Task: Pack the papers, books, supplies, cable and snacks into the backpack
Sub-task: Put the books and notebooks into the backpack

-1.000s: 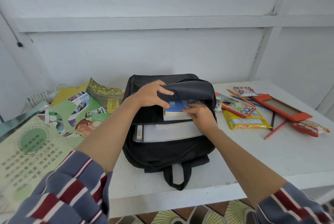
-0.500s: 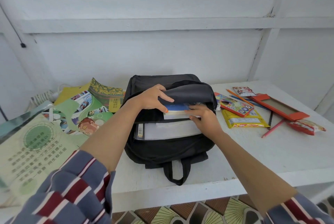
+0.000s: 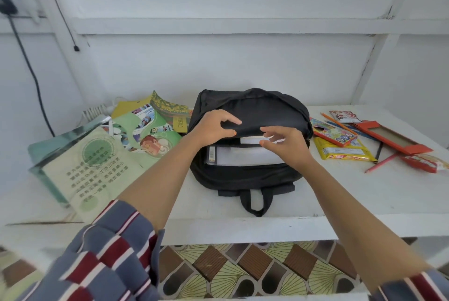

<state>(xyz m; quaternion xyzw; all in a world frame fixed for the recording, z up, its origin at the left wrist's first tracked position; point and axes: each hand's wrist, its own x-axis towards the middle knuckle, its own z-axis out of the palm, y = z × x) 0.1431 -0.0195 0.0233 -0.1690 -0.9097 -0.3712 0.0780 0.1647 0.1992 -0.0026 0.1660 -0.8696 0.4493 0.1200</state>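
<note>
- A white painted wooden table [image 3: 364, 193] stands against a white plank wall. A black fabric backpack [image 3: 243, 176] lies flat in the middle of it, with its mouth turned upward.
- The left hand [image 3: 213, 128] pinches the soft upper flap and lifts it, probably to keep the mouth wide.
- The right hand [image 3: 286, 145] hovers at the mouth with fingers loosely spread and grips nothing.
- Inside the bag, stiff flat white papers [image 3: 243, 156] show their edges.
- At 9 o'clock from the bag lie glossy green picture books [image 3: 145, 135], and at 10 o'clock a white coiled cable [image 3: 94, 109].
- At 3 o'clock lie a shiny yellow snack packet [image 3: 345, 154] and a colourful flat crayon box [image 3: 335, 134], both not yet packed.
</note>
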